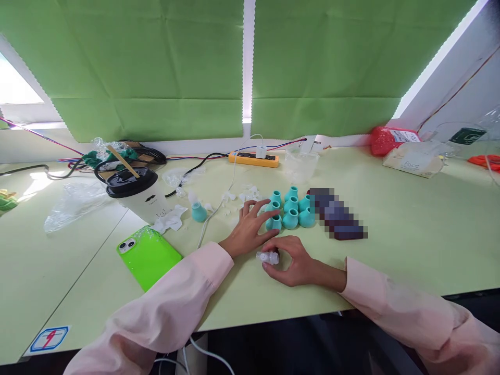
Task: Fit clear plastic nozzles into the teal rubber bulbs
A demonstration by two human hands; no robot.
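- The front edge of the pale green table (pixel 394 260) runs below both your hands, and your two forearms come in over it.
- Between your right hand (pixel 295 262) and this edge you have a strip of table surface; a wider stretch extends to the right, past the dark flat object (pixel 351 232), whose face is pixelated.
- On the left, the bright green phone case (pixel 150 258) lies just beside your left sleeve (pixel 183 291), and the thin white cable (pixel 203 229) passes near your left wrist.
- Behind the phone case stands the white paper cup (pixel 150 202) with black lid, and crumpled clear plastic wrap (pixel 76 204) lies to its left.
- Farther back, the orange power strip (pixel 253 159) is near the wall.
- Your left hand (pixel 245 235) is spread, with its fingers over the left side of the group of small teal rubber bulbs (pixel 290 219); the fingertips seem to touch some of them.
- These bulbs stand close together, with mouths upward, between your left hand and the dark object.
- Your right hand pinches a small clear plastic piece (pixel 267 257) between thumb and fingers, lying sideways, in front of the bulbs.
- One separate teal bulb (pixel 199 212) sits to the left, beyond the cable.
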